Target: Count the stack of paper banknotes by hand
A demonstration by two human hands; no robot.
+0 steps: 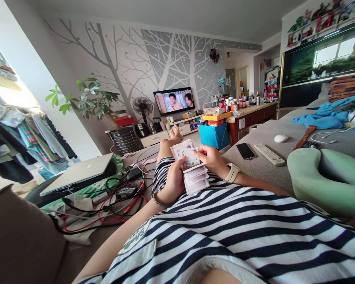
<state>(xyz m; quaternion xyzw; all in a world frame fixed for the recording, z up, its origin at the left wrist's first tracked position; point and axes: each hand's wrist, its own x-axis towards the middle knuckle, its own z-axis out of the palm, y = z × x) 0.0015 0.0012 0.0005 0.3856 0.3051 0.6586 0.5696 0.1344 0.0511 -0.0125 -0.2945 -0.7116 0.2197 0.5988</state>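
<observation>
Several banknotes [184,151] are held upright as a bundle above my lap. My left hand [175,179] is closed round their lower left part, its thumb lying across the front. The front note shows a large 5. From the bundle, folded ends of notes [197,178] hang down in layers toward the striped cloth over my lap. My right hand [212,159], with a pale watch on the wrist, pinches the right edge of the notes. How many notes there are is hidden by the overlap.
To the right on the grey sofa lie a phone [245,151], a remote control [269,154], a white mouse [281,138] and a green neck pillow [301,173]. On the left are a laptop [79,173] and tangled cables [127,192]. A blue box [213,136] stands ahead.
</observation>
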